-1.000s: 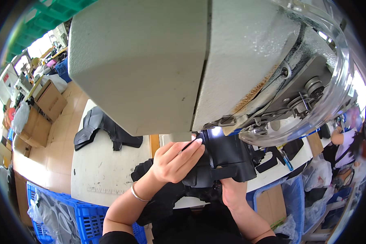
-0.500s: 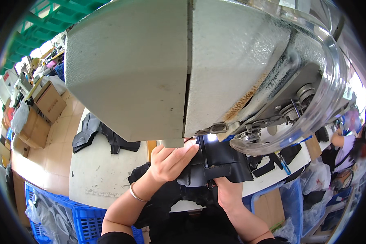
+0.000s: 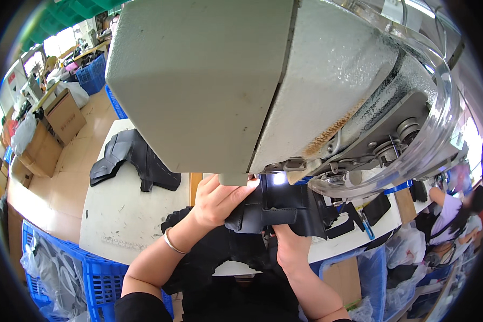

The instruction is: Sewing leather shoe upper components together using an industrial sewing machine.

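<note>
A black leather piece [image 3: 285, 197] with stitched straps lies under the bright lamp at the sewing machine's working end. My left hand [image 3: 214, 203], a bangle on its wrist, is closed on the piece's left edge, fingers drawn together and pointing at the lit spot. From below, my right hand [image 3: 291, 248] reaches under the same piece; the leather hides its fingers. The big pale sewing machine head [image 3: 198, 96] hangs over both hands and covers the needle area. More black material [image 3: 198, 257] drapes over the table's near edge, below my left forearm.
Shaped black leather parts [image 3: 131, 155] lie on the white table [image 3: 110, 214] at left. A blue-handled tool [image 3: 367, 225] sits among black pieces at right. Blue crates [image 3: 99, 284] stand front left, a bin [image 3: 378, 273] front right. Another person [image 3: 448, 214] sits at far right.
The whole view has shifted: the machine head appears farther right, while the table and my hands sit slightly farther left. Both hands stay at the black leather piece.
</note>
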Demonstrator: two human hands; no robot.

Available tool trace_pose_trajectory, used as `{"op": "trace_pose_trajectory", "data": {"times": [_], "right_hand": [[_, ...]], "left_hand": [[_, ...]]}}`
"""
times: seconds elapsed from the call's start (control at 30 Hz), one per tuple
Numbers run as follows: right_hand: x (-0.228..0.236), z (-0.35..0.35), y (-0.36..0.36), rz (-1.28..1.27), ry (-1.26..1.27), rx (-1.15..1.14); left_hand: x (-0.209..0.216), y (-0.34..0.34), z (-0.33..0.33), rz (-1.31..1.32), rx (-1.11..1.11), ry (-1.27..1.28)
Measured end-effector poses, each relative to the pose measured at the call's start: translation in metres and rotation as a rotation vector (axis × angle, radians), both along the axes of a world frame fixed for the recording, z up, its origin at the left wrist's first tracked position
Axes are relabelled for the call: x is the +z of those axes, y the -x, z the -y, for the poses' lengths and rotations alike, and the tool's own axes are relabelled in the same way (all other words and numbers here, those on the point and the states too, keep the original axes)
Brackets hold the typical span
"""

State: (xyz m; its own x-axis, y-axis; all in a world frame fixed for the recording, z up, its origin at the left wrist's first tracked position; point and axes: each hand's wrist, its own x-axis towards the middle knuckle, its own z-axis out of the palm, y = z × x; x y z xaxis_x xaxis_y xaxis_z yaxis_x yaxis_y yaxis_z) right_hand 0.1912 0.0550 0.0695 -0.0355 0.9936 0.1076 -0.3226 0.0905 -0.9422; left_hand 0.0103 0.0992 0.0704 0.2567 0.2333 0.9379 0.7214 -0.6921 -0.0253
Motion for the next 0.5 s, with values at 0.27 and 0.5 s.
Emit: {"op": "trace_pose_trajectory", "data": {"times": [0.27,0.5], "right_hand": [[-0.004,-0.005,-0.004,-0.004,0.062,0.016],[-0.004,-0.002,-0.004,-0.085,0.059,0.020]], "left_hand": [[0.006,-0.004,0.020,-0.120,-0.005,-0.054],[0.007,-0.007,0.020,-0.112,0.039,-0.123]]}}
